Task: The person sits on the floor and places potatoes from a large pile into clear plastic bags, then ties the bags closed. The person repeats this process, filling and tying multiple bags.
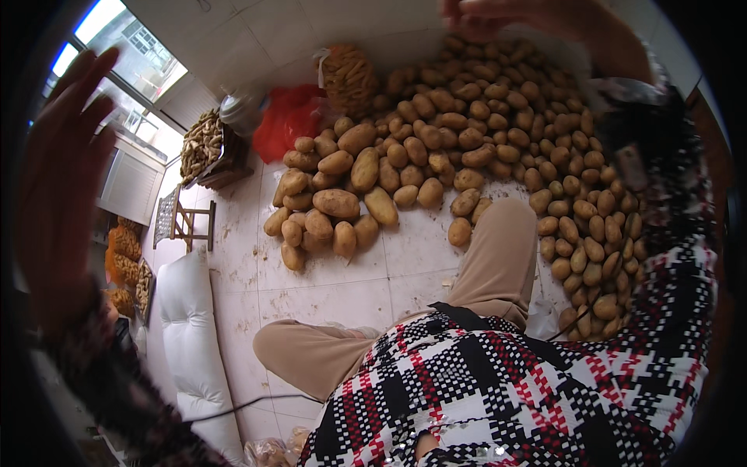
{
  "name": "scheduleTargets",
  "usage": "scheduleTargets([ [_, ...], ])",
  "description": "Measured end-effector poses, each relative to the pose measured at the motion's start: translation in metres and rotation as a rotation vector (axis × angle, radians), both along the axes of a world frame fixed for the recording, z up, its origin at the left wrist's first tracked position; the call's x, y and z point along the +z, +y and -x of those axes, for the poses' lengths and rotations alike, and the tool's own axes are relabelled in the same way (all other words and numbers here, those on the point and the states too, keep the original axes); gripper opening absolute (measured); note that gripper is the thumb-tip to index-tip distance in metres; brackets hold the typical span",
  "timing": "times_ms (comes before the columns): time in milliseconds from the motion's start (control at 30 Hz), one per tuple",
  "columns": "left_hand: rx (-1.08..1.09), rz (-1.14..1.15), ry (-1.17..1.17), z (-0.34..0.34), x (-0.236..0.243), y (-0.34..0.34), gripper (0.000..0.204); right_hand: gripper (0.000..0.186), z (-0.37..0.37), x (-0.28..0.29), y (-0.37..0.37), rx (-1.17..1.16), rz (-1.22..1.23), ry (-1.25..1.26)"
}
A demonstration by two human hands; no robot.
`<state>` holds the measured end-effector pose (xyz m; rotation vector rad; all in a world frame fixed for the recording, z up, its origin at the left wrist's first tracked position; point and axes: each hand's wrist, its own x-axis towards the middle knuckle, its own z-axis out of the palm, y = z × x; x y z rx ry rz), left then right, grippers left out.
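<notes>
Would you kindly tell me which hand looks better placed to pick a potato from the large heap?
Probably the right hand: it appears at the far edge of the potato heap, height unclear, while the left hand shows at the picture's left, away from it.

left hand (62, 175) is raised, spread | right hand (510, 14) is raised, cut by upper edge | potatoes (498, 117) lie heaped on floor (319, 292) | red bag (288, 121) near them

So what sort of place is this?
Probably a room for storing produce: a large heap of potatoes lies on the tiled floor, with a filled mesh sack at its back edge.
</notes>
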<state>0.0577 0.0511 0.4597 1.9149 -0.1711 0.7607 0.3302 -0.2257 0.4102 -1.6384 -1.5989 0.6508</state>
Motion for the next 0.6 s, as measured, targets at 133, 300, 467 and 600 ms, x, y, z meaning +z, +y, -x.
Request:
scheduleTargets([
  [133,-0.576,0.422,0.089,-0.038,-0.055,-0.031,0.041,0.024,-0.007,-0.049,0.042,-0.021,-0.150,0.237],
  [300,-0.648,0.389,-0.109,-0.003,-0.097,-0.095,0.050,0.018,0.017,-0.179,0.078,-0.164,0.025,0.636],
  [467,-0.432,0.398,-0.405,0.021,-0.093,-0.094,0.073,0.018,0.039,-0.282,0.068,-0.322,0.352,0.699],
  [600,-0.133,0.477,-0.611,0.022,-0.092,-0.085,0.062,0.019,0.050,-0.303,0.060,-0.304,0.339,0.730],
])
